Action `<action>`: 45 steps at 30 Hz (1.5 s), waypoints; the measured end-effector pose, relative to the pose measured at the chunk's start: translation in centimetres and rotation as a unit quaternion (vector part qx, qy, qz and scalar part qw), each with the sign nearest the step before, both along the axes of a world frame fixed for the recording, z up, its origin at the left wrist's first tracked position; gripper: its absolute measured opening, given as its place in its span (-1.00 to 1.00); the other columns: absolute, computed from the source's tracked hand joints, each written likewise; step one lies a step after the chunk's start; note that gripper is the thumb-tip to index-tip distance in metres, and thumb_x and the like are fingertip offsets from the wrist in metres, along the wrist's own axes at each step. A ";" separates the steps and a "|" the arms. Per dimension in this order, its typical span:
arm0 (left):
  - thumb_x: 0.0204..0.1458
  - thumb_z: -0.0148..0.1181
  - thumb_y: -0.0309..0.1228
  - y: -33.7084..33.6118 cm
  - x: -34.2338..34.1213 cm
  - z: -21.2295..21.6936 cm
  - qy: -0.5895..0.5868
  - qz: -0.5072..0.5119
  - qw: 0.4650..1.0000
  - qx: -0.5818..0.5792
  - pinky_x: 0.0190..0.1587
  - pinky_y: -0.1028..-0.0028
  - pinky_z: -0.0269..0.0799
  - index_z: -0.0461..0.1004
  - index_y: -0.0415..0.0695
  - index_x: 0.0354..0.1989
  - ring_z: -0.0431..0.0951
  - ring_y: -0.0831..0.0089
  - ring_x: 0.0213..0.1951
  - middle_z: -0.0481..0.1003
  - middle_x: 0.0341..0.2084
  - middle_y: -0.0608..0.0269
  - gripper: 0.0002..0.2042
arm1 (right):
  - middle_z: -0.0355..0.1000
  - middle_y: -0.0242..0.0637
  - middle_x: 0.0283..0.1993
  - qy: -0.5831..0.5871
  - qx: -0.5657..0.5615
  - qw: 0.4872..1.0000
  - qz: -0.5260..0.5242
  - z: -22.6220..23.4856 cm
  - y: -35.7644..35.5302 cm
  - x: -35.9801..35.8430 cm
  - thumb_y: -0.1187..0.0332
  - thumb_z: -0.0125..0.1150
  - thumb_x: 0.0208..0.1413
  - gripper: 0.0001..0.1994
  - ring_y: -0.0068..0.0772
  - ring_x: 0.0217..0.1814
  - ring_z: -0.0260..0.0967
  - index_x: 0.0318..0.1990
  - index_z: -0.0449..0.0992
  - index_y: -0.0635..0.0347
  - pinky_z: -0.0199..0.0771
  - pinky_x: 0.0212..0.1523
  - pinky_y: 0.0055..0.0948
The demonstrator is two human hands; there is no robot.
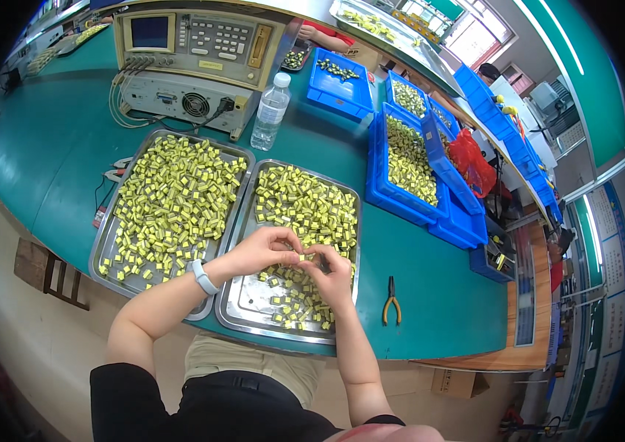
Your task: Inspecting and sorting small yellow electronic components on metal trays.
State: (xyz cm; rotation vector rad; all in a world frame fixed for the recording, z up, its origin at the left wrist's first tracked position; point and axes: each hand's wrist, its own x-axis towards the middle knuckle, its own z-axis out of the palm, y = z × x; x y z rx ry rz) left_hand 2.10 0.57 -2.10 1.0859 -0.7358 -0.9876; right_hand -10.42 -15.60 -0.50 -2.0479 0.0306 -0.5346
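Over the right metal tray (pixel 235 300), my left hand (pixel 262 250) and my right hand (pixel 333 278) meet, their fingertips pinched together. Between them is a small yellow-wrapped electronic component (pixel 304 258), mostly covered by the fingers. Many like it lie in that tray as a loose pile of yellow components (pixel 305 202), thickest toward the far side. Bare metal shows at the tray's near left. Touching it on the left stands a second metal tray (pixel 104 250), also spread with yellow components (pixel 180 191). A pale band circles my left wrist.
Behind the trays stand a bench test instrument (pixel 202 51) with cables and a water bottle (pixel 271 114). Pliers (pixel 392 302) with yellow handles lie right of my right hand. Stacked blue bins (pixel 375 158) of components and a red plastic bag (pixel 469 163) stand farther right. Another person's arm (pixel 325 35) shows beyond.
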 end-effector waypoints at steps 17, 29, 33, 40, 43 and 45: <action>0.07 0.25 -0.54 0.0 0.1 -0.3 0.027 -0.007 1.000 -0.003 -0.13 0.52 0.52 0.36 -0.23 -0.18 0.55 0.52 -0.19 0.52 -0.23 0.21 -0.79 | 0.54 -0.27 -0.32 0.045 0.042 0.997 0.051 1.0 0.1 -0.3 0.58 0.31 -0.01 -0.78 -0.50 -0.27 0.58 -0.18 0.49 0.30 0.52 -0.28 -0.58; 0.04 0.27 -0.57 -0.1 0.2 -0.3 0.014 -0.029 0.999 -0.008 -0.07 0.55 0.47 0.36 -0.20 -0.19 0.53 0.53 -0.16 0.51 -0.23 0.24 -0.78 | 0.47 -0.39 -0.37 0.053 0.089 0.991 0.081 0.2 -0.6 -0.2 0.52 0.37 -0.03 -0.78 -0.72 -0.39 0.37 -0.23 0.48 0.29 0.33 -0.39 -0.67; 0.03 0.28 -0.58 0.0 0.0 -0.4 0.010 -0.032 0.999 -0.011 -0.06 0.55 0.46 0.36 -0.19 -0.20 0.53 0.54 -0.15 0.50 -0.24 0.25 -0.77 | 0.45 -0.41 -0.38 0.061 0.106 0.989 0.086 0.5 -0.4 -0.4 0.51 0.39 -0.04 -0.78 -0.72 -0.38 0.35 -0.25 0.47 0.27 0.33 -0.36 -0.67; 0.03 0.29 -0.55 0.0 -0.2 -0.6 0.027 -0.036 0.999 -0.023 -0.06 0.57 0.46 0.36 -0.18 -0.20 0.52 0.55 -0.13 0.50 -0.23 0.26 -0.77 | 0.44 -0.43 -0.41 0.069 0.114 0.988 0.081 0.0 -0.3 -0.6 0.49 0.42 -0.05 -0.76 -0.72 -0.39 0.34 -0.25 0.47 0.26 0.31 -0.38 -0.66; 0.03 0.28 -0.56 -0.1 0.0 -0.3 0.015 -0.029 0.999 -0.008 -0.05 0.55 0.46 0.37 -0.20 -0.18 0.52 0.54 -0.14 0.51 -0.22 0.24 -0.77 | 0.44 -0.39 -0.33 0.072 0.105 0.989 0.080 -0.5 -0.9 -0.4 0.56 0.39 -0.08 -0.74 -0.66 -0.34 0.40 -0.23 0.45 0.29 0.36 -0.33 -0.65; 0.03 0.28 -0.55 -0.2 0.2 -0.3 0.015 -0.034 0.999 -0.017 -0.07 0.56 0.46 0.37 -0.19 -0.19 0.52 0.56 -0.14 0.51 -0.22 0.24 -0.78 | 0.41 -0.42 -0.41 0.062 0.102 0.990 0.072 -0.6 -0.9 -0.2 0.53 0.43 -0.10 -0.74 -0.68 -0.40 0.33 -0.27 0.45 0.27 0.31 -0.39 -0.65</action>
